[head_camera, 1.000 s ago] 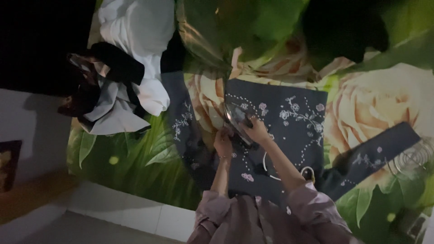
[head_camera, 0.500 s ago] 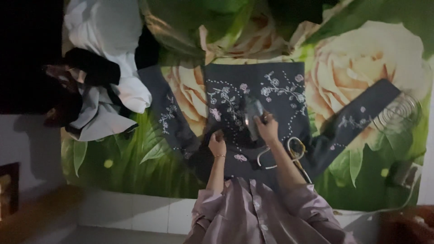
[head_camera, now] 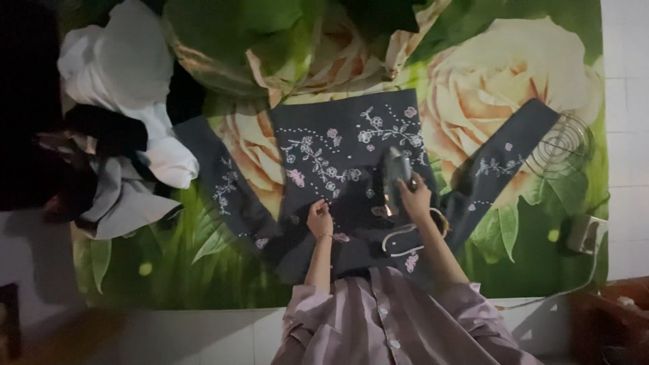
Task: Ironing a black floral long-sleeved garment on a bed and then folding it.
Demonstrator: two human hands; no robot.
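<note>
Dark embroidered garment, stitched with pale floral sprays, is spread flat on a sheet printed with big roses and green leaves, its two sleeves angled out to either side. An iron is stood on the garment's right half and is gripped from behind by the right hand, whose fingers are closed around the handle. The left hand is pressed onto the cloth just beside the iron's path, near the lower middle of the garment; its fingers are curled down on the fabric, though whether any cloth is pinched cannot be told. A thin bracelet is seen at the left wrist. A white cord is looped on the garment below the right hand. Well apart to the left, a pile of white, grey and dark clothes is heaped at the sheet's edge. To the right, a round wire stand is laid on the sheet just past the right sleeve, and a pale block with a cable is seen near the sheet's right border. Pale striped sleeves are worn by the person.
</note>
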